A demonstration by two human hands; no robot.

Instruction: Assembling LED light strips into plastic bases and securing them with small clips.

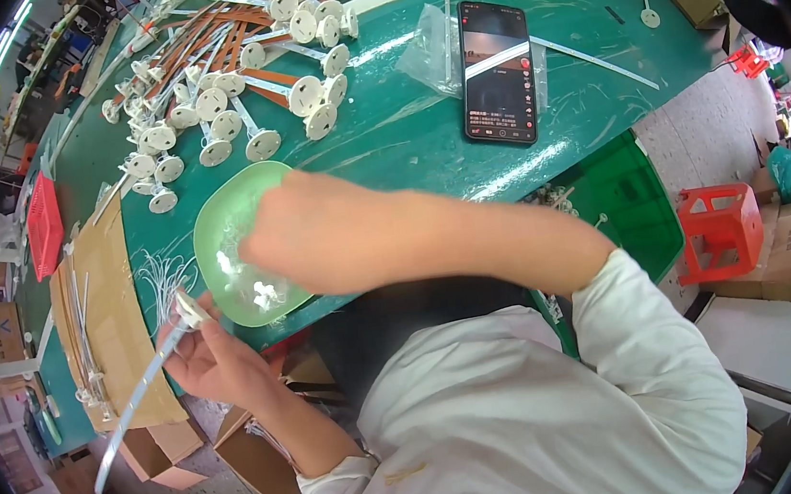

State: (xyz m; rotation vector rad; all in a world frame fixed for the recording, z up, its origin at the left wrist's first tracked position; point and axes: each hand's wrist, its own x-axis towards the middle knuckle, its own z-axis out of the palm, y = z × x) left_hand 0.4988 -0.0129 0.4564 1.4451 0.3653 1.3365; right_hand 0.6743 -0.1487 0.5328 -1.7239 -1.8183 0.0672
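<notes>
Below the bowl's left side, my left hand [220,362] pinches a white round holder [190,310] from which a narrow pale LED-like strip [133,405] hangs down to the left. Over a light green bowl [218,208], my right hand [303,237] is curled with its back upward. The fingertips are mostly hidden and a little blurred; what they hold, if anything, does not show. Inside the bowl lie small clear and white pieces [266,294]. A bundle of thin white wires [167,271] rests on the table between the bowl and a cardboard sheet.
Many white round-based pieces with strips [212,102] are heaped at the far left of the green table [376,153]. A lit phone [496,72] lies at the right, with a loose strip [598,62] beside it. Cardboard [108,306], a red basket [44,226], a green bin [638,212] and a red stool [722,232] surround me.
</notes>
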